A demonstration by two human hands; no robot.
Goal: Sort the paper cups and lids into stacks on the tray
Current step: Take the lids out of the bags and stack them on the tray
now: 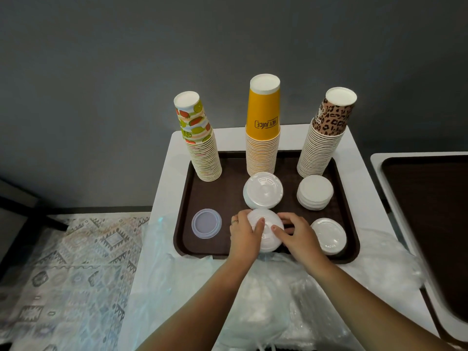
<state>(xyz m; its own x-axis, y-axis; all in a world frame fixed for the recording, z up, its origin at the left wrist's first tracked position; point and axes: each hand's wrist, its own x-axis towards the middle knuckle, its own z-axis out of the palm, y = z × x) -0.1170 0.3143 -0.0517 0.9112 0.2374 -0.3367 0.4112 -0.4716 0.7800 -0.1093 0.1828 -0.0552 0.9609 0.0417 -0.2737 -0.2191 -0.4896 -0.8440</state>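
Gripping white lid stack (266, 230) with my left hand (244, 234) and right hand (296, 233), front-centre on brown tray (222, 198).

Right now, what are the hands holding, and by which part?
Both hands, left hand and right hand, hold the white lid stack on the tray, gripping its rim from opposite sides.

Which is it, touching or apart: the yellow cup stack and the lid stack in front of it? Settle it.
Cannot tell. In the head view the lid stack overlaps the yellow cup stack base, hiding any gap.
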